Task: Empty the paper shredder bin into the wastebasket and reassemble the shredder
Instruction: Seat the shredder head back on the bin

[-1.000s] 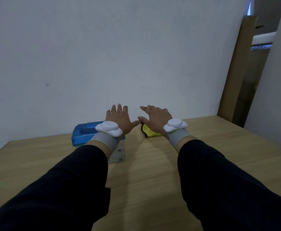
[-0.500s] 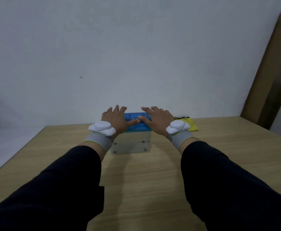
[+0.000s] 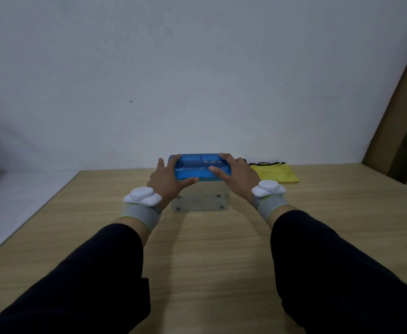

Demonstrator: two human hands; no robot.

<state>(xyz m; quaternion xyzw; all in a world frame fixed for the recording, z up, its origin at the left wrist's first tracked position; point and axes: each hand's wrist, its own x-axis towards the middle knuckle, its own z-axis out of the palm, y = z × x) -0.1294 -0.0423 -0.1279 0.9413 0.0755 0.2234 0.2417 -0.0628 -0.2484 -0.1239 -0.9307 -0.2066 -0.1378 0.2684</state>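
Left hand (image 3: 167, 179) and right hand (image 3: 236, 175) clasp the blue shredder top (image 3: 201, 168) by its ends; rigid, likely light, lifts off the clear bin (image 3: 201, 201).

Blue shredder head (image 3: 199, 168) on clear bin (image 3: 200, 201), upright

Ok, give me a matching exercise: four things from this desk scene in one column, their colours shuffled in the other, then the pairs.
Things:
1. shredder head
2. bin
3. pouch
4. table

Colours:
A. yellow
B. light wood
C. blue
D. clear

Pairs: 1-C, 2-D, 3-A, 4-B
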